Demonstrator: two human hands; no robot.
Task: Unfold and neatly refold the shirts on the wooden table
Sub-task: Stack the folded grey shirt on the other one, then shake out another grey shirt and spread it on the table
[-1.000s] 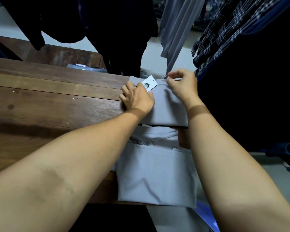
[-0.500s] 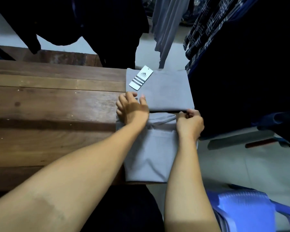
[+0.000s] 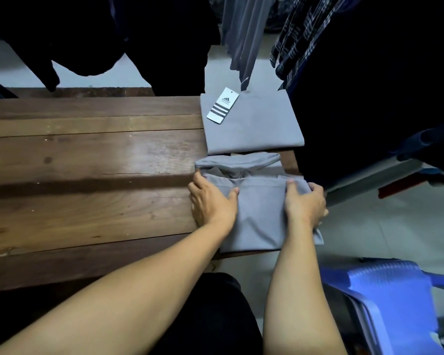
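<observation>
Watching through the head camera, I see both hands on the near grey shirt (image 3: 259,219), which lies at the near right corner of the wooden table (image 3: 87,155), its right side hanging slightly past the table's right edge. My left hand (image 3: 210,201) grips the shirt's left side, thumb on top of the cloth and fingers down along the edge. My right hand (image 3: 304,203) grips the right side the same way, thumb on top and fingers curled round the fold. The collar (image 3: 239,162) bunches loosely at the shirt's far end.

Half a second ago the left hand sat higher, at the seam between the two shirts, and the right hand pinched the cloth there; both have since dropped back to the near shirt's sides. A second ago both hands were up at the tag.

The far grey shirt (image 3: 256,126) lies folded flat at the far right corner, untouched, just beyond the collar. Its white striped tag (image 3: 223,105) rests on its far left part. Dark garments (image 3: 164,34) and a plaid shirt (image 3: 300,34) hang beyond the table. A blue plastic chair (image 3: 390,303) stands by my right arm.
</observation>
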